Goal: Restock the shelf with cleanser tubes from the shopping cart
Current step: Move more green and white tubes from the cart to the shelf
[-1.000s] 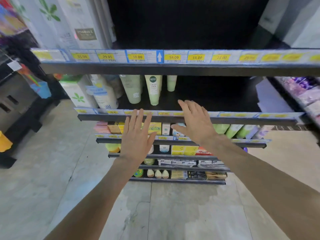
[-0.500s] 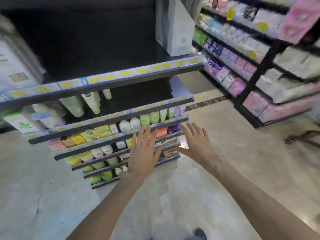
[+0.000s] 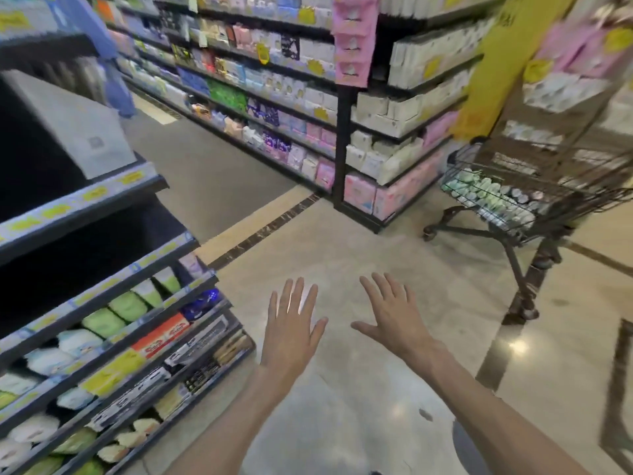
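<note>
- Left hand (image 3: 291, 332): held out over the floor, palm down, fingers straight and spread; it holds nothing.
- Right hand (image 3: 394, 315): just beside the left, likewise flat and spread; empty.
- Floor (image 3: 342, 423): polished pale stone tiles with a dark inlaid strip crossing the aisle; glossy, with lamp glare to the right.
- Shelf (image 3: 102, 207): at left, black tiers edged with yellow price labels. The lower tiers carry green and white packs and boxes; the upper tiers are mostly dark and bare apart from a grey card. Judged: plenty of room left to fill.
- Shopping cart (image 3: 534, 200): wire, on castors, well apart to the right.
- Cleanser tubes (image 3: 486, 193): pale green, heaped in the cart's basket. Judged: with both hands empty and the cart well loaded, a fresh pickup comes next and much restocking remains.
- Far aisle shelves (image 3: 274, 108): packed with pink, white and blue packets; blurred.
</note>
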A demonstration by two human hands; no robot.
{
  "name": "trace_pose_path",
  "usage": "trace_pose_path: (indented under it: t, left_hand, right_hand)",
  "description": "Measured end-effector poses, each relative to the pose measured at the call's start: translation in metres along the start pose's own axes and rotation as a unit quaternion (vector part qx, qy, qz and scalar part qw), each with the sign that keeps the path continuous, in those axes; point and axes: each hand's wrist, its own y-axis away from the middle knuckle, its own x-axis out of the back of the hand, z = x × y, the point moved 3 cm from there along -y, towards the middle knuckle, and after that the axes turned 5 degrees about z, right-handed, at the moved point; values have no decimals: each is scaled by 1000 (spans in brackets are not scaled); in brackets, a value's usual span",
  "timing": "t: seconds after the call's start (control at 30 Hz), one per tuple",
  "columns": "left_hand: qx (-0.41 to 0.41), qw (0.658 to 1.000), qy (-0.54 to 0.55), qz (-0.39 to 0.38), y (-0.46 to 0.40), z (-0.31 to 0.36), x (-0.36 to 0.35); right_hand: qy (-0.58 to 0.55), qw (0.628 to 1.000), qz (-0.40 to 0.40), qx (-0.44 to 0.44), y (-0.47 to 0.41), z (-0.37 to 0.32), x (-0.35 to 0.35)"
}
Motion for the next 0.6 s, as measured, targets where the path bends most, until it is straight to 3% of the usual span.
trace_pose_path:
  t: [0.27, 0.6]
  left_hand:
    - [-99, 995, 27, 7, -129, 147, -41]
    - [-216, 975, 49, 8, -339, 251, -102]
  right_hand:
    - [6, 996, 0, -84, -26, 174, 17]
    - [14, 978, 9, -206, -125, 341, 7]
